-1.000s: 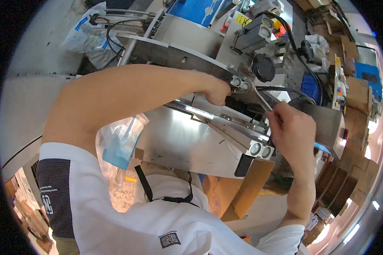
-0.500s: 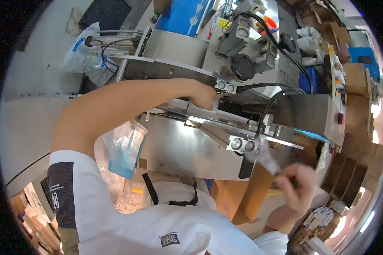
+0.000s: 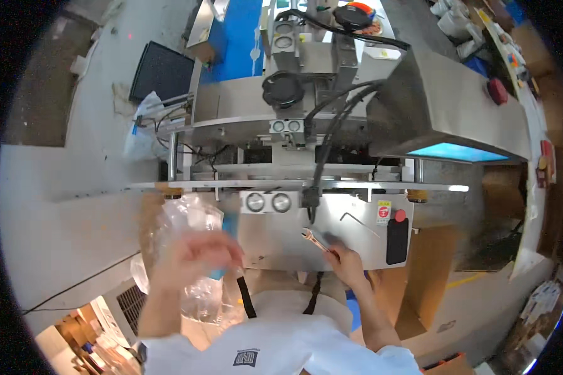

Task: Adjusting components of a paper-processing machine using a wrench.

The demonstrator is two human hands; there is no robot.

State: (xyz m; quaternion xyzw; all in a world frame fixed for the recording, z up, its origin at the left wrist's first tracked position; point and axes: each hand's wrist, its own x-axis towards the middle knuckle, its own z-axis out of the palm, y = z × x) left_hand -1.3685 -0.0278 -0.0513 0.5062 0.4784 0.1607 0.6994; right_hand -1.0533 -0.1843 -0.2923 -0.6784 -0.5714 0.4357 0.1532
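Observation:
An open-end wrench (image 3: 316, 240) is held in my right hand (image 3: 344, 264), its head pointing up and left over the steel panel (image 3: 275, 240). On that panel, to the right of the wrench, lies a black hex key (image 3: 356, 222). My left hand (image 3: 209, 251) is smeared by motion in front of the clear plastic bags (image 3: 191, 215); its fingers look bent, and I cannot tell whether they hold anything. Just above the wrench, a white block with two round gauges (image 3: 268, 202) sits at the machine's front bar (image 3: 344, 185).
A control box with a lit screen (image 3: 460, 152) juts out at the right. Near the panel's right end are a red button (image 3: 400, 215) and a black pad (image 3: 397, 242). Black cables (image 3: 324, 150) hang over the machine's middle. An open cardboard box (image 3: 428, 269) stands below right.
My left hand has come back from inside the machine toward my body. My right hand has moved left over the panel. The view has swung to face the machine squarely.

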